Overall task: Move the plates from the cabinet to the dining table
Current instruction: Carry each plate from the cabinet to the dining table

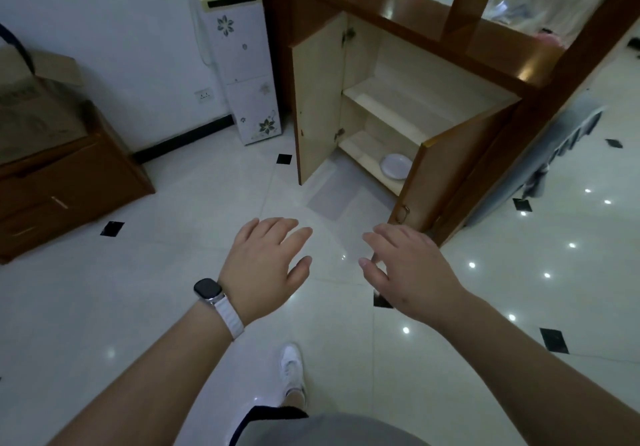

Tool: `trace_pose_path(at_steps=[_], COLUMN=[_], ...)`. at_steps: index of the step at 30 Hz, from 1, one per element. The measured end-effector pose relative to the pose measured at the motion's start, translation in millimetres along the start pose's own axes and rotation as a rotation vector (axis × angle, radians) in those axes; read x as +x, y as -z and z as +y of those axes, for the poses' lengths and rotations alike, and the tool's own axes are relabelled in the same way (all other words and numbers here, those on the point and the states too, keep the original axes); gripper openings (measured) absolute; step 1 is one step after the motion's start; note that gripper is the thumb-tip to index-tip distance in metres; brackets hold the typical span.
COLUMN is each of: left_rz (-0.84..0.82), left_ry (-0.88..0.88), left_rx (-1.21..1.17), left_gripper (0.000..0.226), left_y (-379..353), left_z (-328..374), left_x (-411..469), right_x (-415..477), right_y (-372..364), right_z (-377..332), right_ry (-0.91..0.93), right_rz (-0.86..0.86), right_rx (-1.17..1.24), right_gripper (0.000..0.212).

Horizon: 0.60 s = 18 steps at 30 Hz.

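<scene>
Left hand (263,265) out in front, low over the shiny white floor (156,272), fingers spread and loose, holding nothing. Black watch (207,291) with a white strap on that wrist. Right hand (412,269) just beside it on the right, not touching it, fingers loose and nearly straight too, holding nothing. Farther off, a brown wooden cabinet (353,65) with both doors swung wide open. Left door (318,106) pale on the inside, standing out toward the near side. Right door (446,172) reaching toward the right hand, close to it but apart from it. Two pale shelves inside. One white plate (396,166) lying flat on the bottom shelf (360,148), over on the right side, right next to the edge of the right door. To the left of the cabinet, by the far wall, a tall white box with flower pictures (242,65). On the far left, a cardboard box (31,106) on top of a low brown chest (69,182). Near the bottom, one white shoe (292,364) on the floor between the two arms.
</scene>
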<state>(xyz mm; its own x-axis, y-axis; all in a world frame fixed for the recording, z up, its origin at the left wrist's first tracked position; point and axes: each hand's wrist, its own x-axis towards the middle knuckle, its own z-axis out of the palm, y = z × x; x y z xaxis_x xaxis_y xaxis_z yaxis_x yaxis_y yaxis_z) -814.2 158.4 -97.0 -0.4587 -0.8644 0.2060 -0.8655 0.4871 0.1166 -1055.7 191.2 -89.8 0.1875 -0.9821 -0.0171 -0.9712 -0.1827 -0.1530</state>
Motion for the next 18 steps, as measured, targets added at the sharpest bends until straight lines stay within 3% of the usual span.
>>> trace_pose_path(at_steps=[9,18], left_rz=[-0.018,0.018], left_ry=[-0.119,-0.181], left_rx=[-0.053,-0.108], left_gripper=[0.046,0.044], left_y=[-6.8,-12.7], left_z=[-118.3,-171.4], left_x=[117.2,185.0], right_x=[137.7,208.3], right_y=[22.3,19.6], right_z=[-32.2,-38.7], right_ry=[-0.120,-0.171], right_rz=[0.023,-0.008], right_rx=[-0.041,-0.045], right_gripper=[0.053,0.062])
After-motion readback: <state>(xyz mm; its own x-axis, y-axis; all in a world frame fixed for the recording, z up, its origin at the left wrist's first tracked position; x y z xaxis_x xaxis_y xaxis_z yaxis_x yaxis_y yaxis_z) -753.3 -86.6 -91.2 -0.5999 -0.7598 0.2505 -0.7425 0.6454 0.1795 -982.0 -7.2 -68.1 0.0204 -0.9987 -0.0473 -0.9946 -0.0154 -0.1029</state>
